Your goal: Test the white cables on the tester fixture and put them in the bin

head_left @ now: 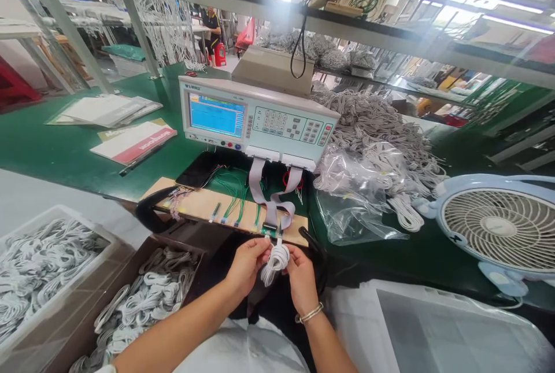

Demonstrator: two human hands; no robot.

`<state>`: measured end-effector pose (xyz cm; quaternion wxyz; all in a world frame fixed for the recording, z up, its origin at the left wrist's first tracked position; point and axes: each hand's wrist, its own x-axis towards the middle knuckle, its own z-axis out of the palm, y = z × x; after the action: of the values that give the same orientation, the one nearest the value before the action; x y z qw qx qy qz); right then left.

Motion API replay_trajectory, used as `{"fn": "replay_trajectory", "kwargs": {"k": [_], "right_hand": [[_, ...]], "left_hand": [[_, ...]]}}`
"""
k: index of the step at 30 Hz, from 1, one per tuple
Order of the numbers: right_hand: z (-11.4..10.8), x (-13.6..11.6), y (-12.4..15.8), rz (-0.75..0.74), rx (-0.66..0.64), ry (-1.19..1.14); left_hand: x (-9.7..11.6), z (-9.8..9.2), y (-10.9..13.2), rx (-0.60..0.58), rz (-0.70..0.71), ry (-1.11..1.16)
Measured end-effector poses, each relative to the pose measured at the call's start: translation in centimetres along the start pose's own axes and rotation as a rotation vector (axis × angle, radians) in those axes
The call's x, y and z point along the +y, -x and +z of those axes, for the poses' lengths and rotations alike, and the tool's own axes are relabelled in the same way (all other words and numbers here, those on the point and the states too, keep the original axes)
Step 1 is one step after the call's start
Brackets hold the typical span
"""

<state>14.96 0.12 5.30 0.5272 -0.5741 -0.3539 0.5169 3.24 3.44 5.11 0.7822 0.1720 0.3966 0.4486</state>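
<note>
A coiled white cable (277, 262) hangs between my two hands at the front edge of a wooden board (199, 211). My left hand (249, 260) pinches one end of the cable near a connector on the board. On the other side, my right hand (300, 269) is closed on the coil's right side. Both cable ends point up at the small green circuit board (266, 232); whether they are fully plugged in I cannot tell. Grey ribbon cables (256, 182) run from there up to a tester (260, 113) with a lit blue screen.
A big heap of grey cables (373, 113) and clear plastic bags (351, 211) lie right of the tester. Farther right stands a blue fan (498, 225). Cable coils fill a carton (125, 251) and a white bin (56, 217) at left. Booklets (134, 141) lie on the green table.
</note>
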Motion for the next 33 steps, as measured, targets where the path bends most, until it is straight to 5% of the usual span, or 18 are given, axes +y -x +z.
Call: {"fn": "replay_trajectory", "kwargs": {"k": [12,21,29,33], "right_hand": [[0.3,-1.1,-0.6,0.196,-0.114,0.009],[0.9,-0.4,-2.1,0.207,-0.096,0.089],[0.8,0.8,-0.6,0.166,-0.078,0.092],[1.6,2.4,0.1,0.228,-0.15,0.005]], "left_hand": [[2.0,0.0,-0.5,-0.13,-0.156,-0.166],[1.9,0.0,-1.0,-0.157,-0.094,-0.173],[1.0,0.8,0.2,-0.046,0.092,-0.163],[1.0,0.0,1.8,-0.192,0.109,-0.297]]}}
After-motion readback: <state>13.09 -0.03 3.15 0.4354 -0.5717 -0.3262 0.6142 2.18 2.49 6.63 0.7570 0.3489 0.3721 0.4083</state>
